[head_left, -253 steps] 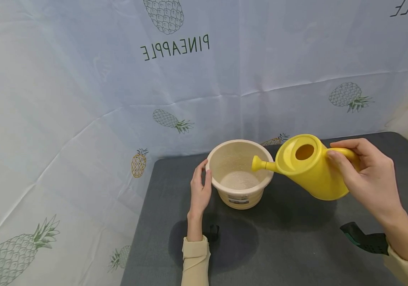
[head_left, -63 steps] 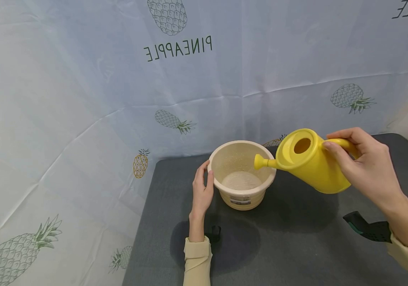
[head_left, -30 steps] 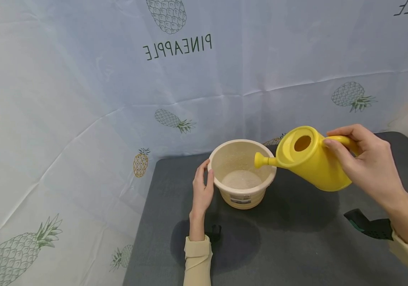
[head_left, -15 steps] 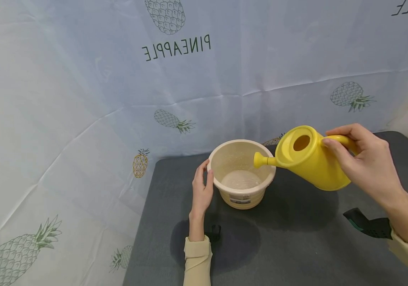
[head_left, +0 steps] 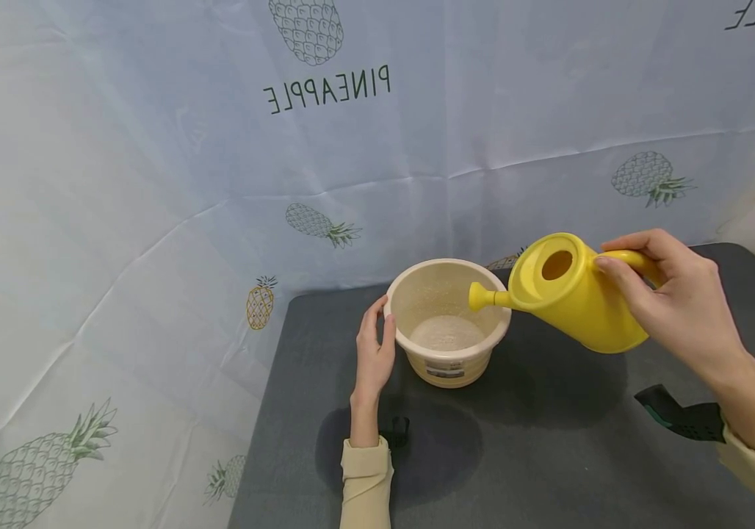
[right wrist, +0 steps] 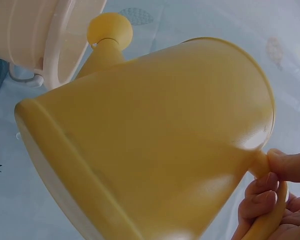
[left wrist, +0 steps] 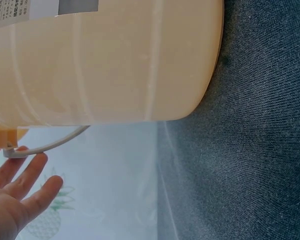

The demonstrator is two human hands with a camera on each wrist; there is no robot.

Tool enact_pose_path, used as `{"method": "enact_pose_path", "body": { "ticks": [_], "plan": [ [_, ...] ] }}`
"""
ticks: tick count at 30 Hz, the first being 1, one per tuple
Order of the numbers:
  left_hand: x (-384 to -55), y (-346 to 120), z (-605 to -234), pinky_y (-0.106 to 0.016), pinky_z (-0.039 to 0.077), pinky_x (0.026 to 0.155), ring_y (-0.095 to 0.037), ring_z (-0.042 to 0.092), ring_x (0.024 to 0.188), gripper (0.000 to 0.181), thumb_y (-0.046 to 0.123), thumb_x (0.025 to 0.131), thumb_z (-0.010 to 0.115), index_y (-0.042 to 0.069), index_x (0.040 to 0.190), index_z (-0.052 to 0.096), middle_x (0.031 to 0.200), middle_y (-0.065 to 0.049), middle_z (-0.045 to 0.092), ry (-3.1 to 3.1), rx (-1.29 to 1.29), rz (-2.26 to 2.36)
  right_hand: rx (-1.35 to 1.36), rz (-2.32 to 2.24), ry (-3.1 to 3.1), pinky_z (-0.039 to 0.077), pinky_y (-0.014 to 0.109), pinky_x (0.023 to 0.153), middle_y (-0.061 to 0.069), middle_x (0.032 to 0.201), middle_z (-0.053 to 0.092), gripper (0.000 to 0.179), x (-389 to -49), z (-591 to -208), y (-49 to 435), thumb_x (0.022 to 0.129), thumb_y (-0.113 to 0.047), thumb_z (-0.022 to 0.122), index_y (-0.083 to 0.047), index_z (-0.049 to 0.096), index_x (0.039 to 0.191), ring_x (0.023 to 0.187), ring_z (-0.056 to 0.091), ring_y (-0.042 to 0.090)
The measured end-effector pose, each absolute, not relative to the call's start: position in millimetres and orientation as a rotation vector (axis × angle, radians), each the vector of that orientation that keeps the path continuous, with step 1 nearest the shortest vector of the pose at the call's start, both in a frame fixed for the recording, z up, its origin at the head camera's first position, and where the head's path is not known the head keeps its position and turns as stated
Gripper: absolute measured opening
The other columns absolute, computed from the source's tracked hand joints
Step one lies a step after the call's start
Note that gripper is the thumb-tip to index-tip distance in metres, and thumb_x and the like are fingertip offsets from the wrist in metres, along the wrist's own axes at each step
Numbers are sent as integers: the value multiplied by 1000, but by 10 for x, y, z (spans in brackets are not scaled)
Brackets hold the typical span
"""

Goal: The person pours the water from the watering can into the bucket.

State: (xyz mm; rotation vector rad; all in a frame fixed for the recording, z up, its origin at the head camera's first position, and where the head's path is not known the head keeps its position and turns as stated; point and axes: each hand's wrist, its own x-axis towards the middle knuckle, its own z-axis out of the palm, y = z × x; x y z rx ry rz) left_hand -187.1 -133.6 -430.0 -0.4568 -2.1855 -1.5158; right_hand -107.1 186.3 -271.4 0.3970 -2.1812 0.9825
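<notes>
A cream plastic bucket (head_left: 446, 371) stands upright on the dark table, with droplets on its inner wall and a wet-looking bottom. My left hand (head_left: 374, 353) touches its left rim, the fingers spread and fairly straight beside the grey wire handle (left wrist: 55, 145) in the left wrist view. From the right, my right hand (head_left: 681, 294) grips the yellow handle of a watering can (head_left: 589, 308). The can is held up off the table, tilted left, its rose (head_left: 479, 297) over the bucket's right side. In the right wrist view, fingers and thumb wrap that handle (right wrist: 270, 220).
A dark grey cloth covers the table (head_left: 516, 470). Behind and to the left hangs a pale curtain (head_left: 377, 162) printed with pineapples. A black strap mount (head_left: 681, 415) sits at the right wrist, another (head_left: 396, 432) at the left.
Compared with the oldest frame, the right hand and watering can are a little higher, with the can tilted slightly more. Over the last second almost nothing moves. The left hand stays at the rim.
</notes>
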Motion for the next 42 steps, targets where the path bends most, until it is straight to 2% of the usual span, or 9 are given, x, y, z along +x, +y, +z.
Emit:
{"method": "enact_pose_path", "body": {
  "ticks": [5, 13, 18, 25, 31, 42],
  "plan": [
    [-1869, -1334, -4291, -46, 36, 99, -23, 44, 122, 38, 19, 99, 46, 7, 136, 45, 133, -10, 47, -2188, -450, -1530, 395, 980, -2186, 37, 2, 74, -27, 93, 52, 19, -1076, -2715, 1865, 82, 6, 65, 8, 59, 100, 82, 51, -16],
    [-1698, -1280, -4023, -50, 36, 97, -35, 44, 120, 36, 5, 98, 45, -7, 132, 44, 129, -24, 47, -2182, -462, -1549, 396, 989, -2183, 38, 2, 73, -26, 93, 53, 19, -1076, -2710, 1872, 82, 6, 65, 6, 60, 100, 82, 52, -16],
    [-1651, -1269, -3951, -50, 37, 96, -35, 45, 118, 35, 3, 97, 45, -9, 130, 44, 127, -25, 47, -2192, -459, -1537, 398, 986, -2179, 38, 2, 74, -26, 93, 53, 19, -1078, -2711, 1875, 82, 7, 65, 7, 60, 100, 83, 52, -16],
    [-1837, -1325, -4237, -50, 36, 97, -30, 44, 120, 37, 11, 98, 46, 1, 134, 45, 130, -17, 47, -2176, -454, -1534, 399, 988, -2186, 38, 2, 74, -26, 93, 53, 18, -1071, -2699, 1868, 82, 6, 65, 7, 60, 100, 84, 52, -17],
    [-1866, -1341, -4289, -46, 36, 99, -23, 44, 121, 38, 20, 99, 46, 8, 135, 46, 131, -10, 48, -2179, -452, -1533, 403, 975, -2194, 37, 1, 74, -26, 92, 52, 15, -1053, -2676, 1861, 84, 5, 64, 7, 59, 98, 84, 51, -17],
    [-1866, -1341, -4284, -45, 36, 99, -21, 44, 121, 39, 24, 100, 44, 9, 135, 46, 131, -8, 48, -2196, -442, -1520, 406, 976, -2196, 37, 1, 74, -25, 92, 52, 16, -1052, -2675, 1856, 83, 5, 64, 7, 59, 99, 83, 51, -17]
  ]
}}
